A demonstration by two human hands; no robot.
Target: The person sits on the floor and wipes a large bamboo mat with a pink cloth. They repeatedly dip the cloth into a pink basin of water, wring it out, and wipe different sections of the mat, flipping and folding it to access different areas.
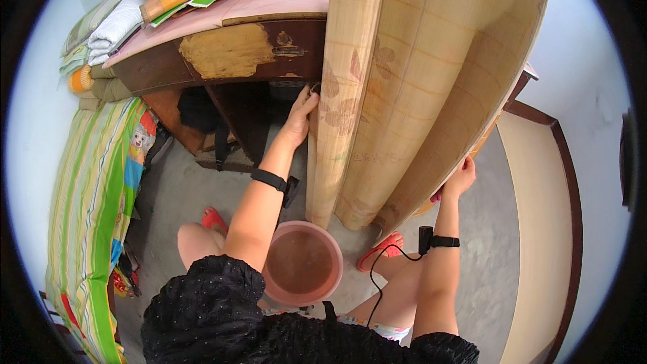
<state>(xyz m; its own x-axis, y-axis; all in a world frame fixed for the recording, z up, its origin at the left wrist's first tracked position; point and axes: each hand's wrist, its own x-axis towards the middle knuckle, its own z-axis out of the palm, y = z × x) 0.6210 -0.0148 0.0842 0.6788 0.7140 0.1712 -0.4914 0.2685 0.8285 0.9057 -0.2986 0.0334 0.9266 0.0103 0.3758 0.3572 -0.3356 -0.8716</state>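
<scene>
A large bamboo sleeping mat [399, 91] with leaf and flower prints stands on end before me, bent into lengthwise folds. My left hand [302, 117] grips its left edge, thumb on the near side and the fingers partly hidden. Lower down on the right, my right hand [459, 178] holds the mat's other long edge. Something small and pink [436, 195] shows just below that hand, mostly hidden. On the floor between my feet sits a pink plastic basin [337, 268] of murky brown water [299, 262], close to the mat's lower end.
Behind the mat stands a worn wooden desk [151, 73] with a peeling drawer front [227, 53] and a pink top. A bed with a striped cover [83, 182] lies left, folded bedding [113, 23] at its far end. A pale panel [536, 202] with dark trim stands right.
</scene>
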